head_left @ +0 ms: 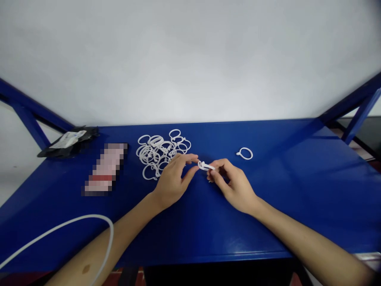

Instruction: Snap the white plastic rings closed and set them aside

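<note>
White ring (207,166), seen nearly edge-on, knob toward its left end, held over the blue table (282,186) between the person's 2 hands. Right hand (236,186) pinches the right end, thumb against bent fingers; left hand (172,180) grips the opposite end at thumb and fingertip. Holding both ends presumably steadies so slight a piece and keeps the knob in sight. Pile of rings (149,154) lies beside the left hand, probably for short reach. 1 loose ring (246,148) sits beyond the right hand, apart from the pile, perhaps to avoid mixing. Black packet (64,147) rests far left, seemingly out of the way.
</note>
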Action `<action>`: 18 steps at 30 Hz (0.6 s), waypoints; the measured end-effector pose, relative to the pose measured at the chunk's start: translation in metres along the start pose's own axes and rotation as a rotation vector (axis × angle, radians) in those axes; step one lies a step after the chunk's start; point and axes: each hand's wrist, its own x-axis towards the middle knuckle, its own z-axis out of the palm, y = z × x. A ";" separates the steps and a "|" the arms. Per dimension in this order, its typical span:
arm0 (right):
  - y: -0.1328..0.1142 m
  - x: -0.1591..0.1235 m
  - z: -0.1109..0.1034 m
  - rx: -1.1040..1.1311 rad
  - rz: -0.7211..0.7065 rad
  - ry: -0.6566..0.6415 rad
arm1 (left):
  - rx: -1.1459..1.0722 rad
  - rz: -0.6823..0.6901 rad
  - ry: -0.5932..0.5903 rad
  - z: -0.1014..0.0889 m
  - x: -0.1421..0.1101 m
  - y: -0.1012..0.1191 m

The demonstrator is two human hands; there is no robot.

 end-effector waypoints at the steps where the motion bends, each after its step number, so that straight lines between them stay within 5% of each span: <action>1: 0.000 0.000 0.000 0.004 0.005 0.000 | 0.000 0.008 -0.014 0.000 0.001 -0.001; 18: 0.005 0.000 0.000 -0.085 -0.064 -0.092 | 0.077 0.219 -0.074 0.010 -0.005 -0.004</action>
